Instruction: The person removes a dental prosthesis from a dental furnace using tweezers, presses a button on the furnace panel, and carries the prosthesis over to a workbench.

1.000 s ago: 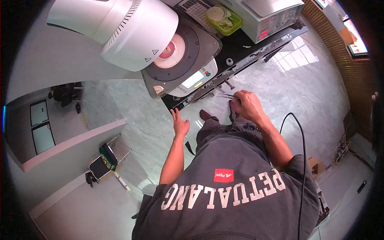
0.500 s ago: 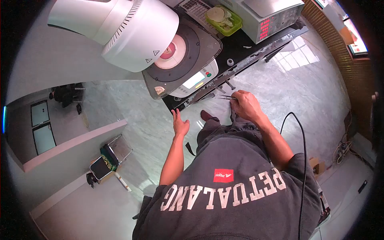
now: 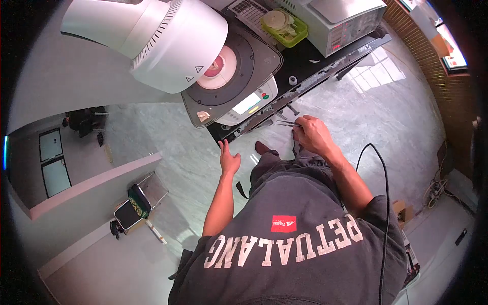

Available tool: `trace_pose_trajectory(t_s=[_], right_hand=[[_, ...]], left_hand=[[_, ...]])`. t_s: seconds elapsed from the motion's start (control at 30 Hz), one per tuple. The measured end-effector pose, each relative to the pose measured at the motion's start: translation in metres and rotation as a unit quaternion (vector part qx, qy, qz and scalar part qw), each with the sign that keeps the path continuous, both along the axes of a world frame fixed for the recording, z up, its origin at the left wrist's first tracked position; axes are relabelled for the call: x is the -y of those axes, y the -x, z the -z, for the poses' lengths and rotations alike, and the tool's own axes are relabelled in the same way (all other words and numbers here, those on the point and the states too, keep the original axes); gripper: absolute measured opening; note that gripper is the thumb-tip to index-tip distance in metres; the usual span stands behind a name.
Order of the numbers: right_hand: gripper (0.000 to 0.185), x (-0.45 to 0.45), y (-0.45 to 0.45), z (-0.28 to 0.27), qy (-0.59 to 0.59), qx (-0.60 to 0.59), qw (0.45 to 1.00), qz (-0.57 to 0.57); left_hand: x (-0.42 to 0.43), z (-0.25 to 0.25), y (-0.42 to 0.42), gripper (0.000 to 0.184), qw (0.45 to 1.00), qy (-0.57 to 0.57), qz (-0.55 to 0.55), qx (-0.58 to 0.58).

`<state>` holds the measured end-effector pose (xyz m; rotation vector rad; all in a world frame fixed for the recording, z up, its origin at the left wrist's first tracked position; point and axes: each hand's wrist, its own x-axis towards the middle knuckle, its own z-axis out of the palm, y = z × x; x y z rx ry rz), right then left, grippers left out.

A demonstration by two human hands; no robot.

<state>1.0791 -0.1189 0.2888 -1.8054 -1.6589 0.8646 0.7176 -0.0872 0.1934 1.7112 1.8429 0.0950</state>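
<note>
My right hand [image 3: 312, 134] grips a pair of thin metal tweezers [image 3: 287, 123], whose tips point left, just off the front edge of the black table [image 3: 315, 71]. Nothing can be made out between the tips. At the table's near left corner, my left hand [image 3: 230, 160] has fingers stretched out; whether the fingertips touch the corner I cannot tell. Beyond both hands stands a white furnace-like machine [image 3: 178, 43] with its head raised. Its round plate carries a pale disc [image 3: 227, 75] with a reddish centre. A lit screen [image 3: 246, 102] and buttons face me.
A green basket [image 3: 300, 34] of pale round pieces sits behind a small dark-topped bottle [image 3: 292, 80]. Farther right is a box-shaped device [image 3: 351, 33] with red digits. A black cable [image 3: 385, 203] hangs over my right side. A chair [image 3: 129, 213] stands lower left.
Both hands stay almost where they were, with the tweezers still in the right one. Fewer red digits show lit on the box-shaped device.
</note>
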Motion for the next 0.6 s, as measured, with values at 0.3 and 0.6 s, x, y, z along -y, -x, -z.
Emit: trace_pose_trajectory(t_s=[0.3, 0.6], right_hand=[[0.013, 0.001, 0.002, 0.001, 0.0, -0.001, 1.0, 0.007], [0.012, -0.006, 0.002, 0.025, 0.003, 0.053, 0.993, 0.103]], left_hand=[[0.0, 0.011, 0.007, 0.086, 1.0, -0.013, 0.016, -0.019], [0.001, 0.01, 0.006, 0.085, 1.0, -0.014, 0.017, -0.019]])
